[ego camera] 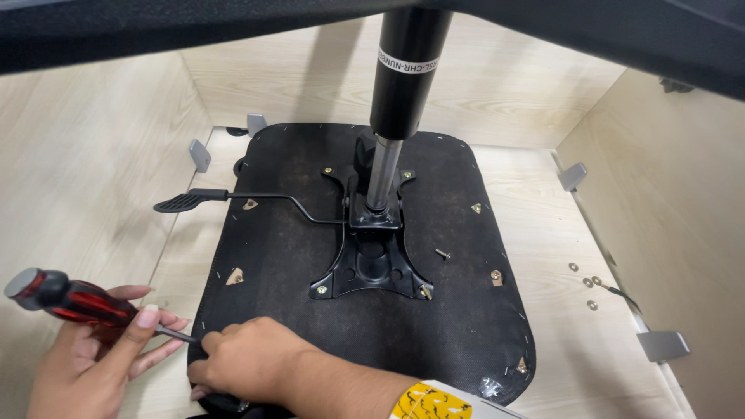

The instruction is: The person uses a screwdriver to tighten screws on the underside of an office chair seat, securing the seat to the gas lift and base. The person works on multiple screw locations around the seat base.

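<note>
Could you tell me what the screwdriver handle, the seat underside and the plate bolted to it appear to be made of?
The screwdriver handle looks like glossy red and black plastic, going by its highlights. The seat underside seems covered in thin black fabric, matte, dusty and stapled round the edge. The plate looks like pressed metal with black paint, judging by its smooth sheen and stamped ribs. The left hand grips the handle.

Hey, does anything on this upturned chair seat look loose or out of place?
Yes. One screw lies loose on the black seat underside beside the metal mounting plate, and several washers sit scattered on the wooden surface to the right.
</note>
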